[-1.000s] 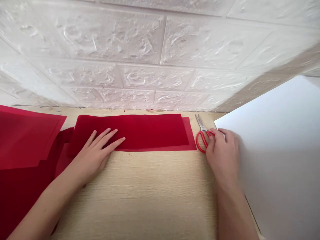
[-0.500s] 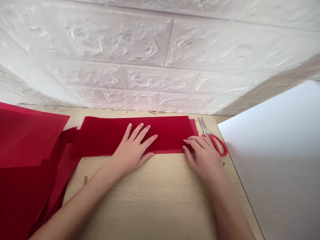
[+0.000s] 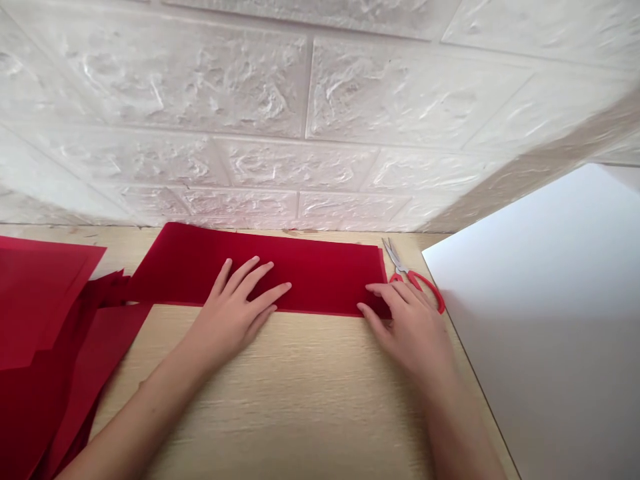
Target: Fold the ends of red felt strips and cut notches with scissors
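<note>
A long red velvety sheet (image 3: 320,273) lies across the table, with a second red layer showing as a thin rim along its right and front edges. My left hand (image 3: 245,300) is open, fingers spread over the left-middle part of the sheet. At the sheet's right end rests my right hand (image 3: 407,317), its fingers bent and its thumb apart from them, gripping nothing that I can see. Just beyond that hand are scissors (image 3: 399,263) with red handles, blades slightly parted and pointing to the wall. My right hand hides part of the handles.
Several more red sheets (image 3: 40,300) are heaped at the left, overlapping one another. A white textured brick-pattern wall (image 3: 260,87) stands behind the light wooden table (image 3: 280,400). To the right is a large white panel (image 3: 550,300) along the table's edge.
The top sheet's right end now covers more of the layer beneath, and its left part reaches nearer the wall. My left hand has moved left. The view has shifted slightly.
</note>
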Motion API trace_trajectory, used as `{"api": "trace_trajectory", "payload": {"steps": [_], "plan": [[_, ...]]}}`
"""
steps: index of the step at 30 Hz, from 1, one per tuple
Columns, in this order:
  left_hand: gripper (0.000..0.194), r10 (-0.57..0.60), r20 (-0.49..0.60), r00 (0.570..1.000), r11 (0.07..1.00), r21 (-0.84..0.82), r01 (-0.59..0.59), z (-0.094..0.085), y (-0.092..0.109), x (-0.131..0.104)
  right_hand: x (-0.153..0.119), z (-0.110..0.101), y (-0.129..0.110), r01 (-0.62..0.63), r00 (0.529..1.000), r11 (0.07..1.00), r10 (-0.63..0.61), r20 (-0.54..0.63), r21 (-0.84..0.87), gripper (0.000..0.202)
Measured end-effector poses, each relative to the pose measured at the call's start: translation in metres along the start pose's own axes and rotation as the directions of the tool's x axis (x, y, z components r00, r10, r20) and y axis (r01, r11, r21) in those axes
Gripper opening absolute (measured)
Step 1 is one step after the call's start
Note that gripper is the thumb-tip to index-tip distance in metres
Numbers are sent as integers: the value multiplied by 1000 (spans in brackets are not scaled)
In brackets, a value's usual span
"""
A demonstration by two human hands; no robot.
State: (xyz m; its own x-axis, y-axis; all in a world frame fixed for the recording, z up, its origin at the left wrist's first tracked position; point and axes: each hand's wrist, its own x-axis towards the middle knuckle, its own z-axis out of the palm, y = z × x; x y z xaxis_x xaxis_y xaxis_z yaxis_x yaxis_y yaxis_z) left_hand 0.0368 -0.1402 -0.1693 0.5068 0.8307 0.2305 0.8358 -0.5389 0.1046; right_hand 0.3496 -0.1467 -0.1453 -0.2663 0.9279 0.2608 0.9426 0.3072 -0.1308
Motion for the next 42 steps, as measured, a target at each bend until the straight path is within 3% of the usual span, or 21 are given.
{"api": "trace_trajectory", "payload": {"steps": [12,18,27,42], "plan": [[41,-76,32,997,997,-19,77,0,-4,-4,6,6,1,-94,995,995,95,-19,33,32],[45,-58,-6,998,998,-25,58,2,-5,-6,9,17,2,-92,991,994,86,-105,-60,13],[46,-56,-46,997,997,48,58,2,-5,-7,7,15,0,-114,986,991,104,-130,-73,34],[48,-88,-39,995,993,74,91,1,-3,-10,6,22,5,-106,989,988,92,-119,-113,37]]}}
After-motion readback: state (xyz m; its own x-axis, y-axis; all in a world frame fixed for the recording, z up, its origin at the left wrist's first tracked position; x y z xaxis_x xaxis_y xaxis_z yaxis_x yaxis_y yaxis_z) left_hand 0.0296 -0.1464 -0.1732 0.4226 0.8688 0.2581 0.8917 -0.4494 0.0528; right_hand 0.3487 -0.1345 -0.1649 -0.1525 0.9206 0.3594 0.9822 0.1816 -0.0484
